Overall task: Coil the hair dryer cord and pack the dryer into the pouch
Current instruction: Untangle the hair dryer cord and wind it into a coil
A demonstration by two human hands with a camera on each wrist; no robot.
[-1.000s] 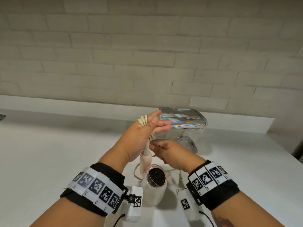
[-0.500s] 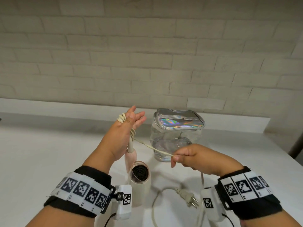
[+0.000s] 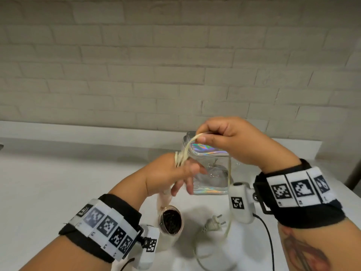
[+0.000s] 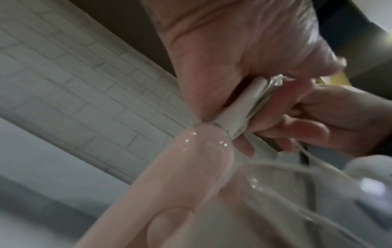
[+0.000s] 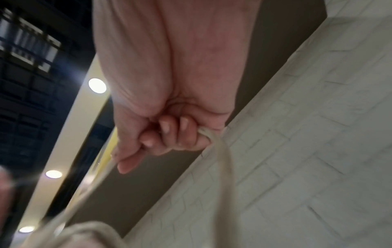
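My left hand (image 3: 183, 177) holds the pink-and-white hair dryer (image 3: 172, 219) up by the cord's stiff white collar, with several cream cord loops (image 3: 180, 159) wound round the hand. In the left wrist view the thumb (image 4: 212, 75) presses that collar (image 4: 239, 107) against the fingers, and the glossy dryer handle (image 4: 186, 176) fills the lower frame. My right hand (image 3: 201, 136), above and right of the left, pinches the cord (image 5: 224, 159). From there the cord drops to a slack loop and the plug (image 3: 214, 223) on the table. The clear pouch (image 3: 213, 180) with iridescent trim stands behind both hands.
The white table (image 3: 58, 182) stretches left and right of the hands. A brick wall (image 3: 175, 65) with a low ledge runs close behind the pouch. A black cable (image 3: 269, 241) from the right wrist camera hangs near the plug.
My right hand rose from low on the right to above the left hand, carrying the cord up over it. The plug slid nearer the dryer. The left hand kept its hold.
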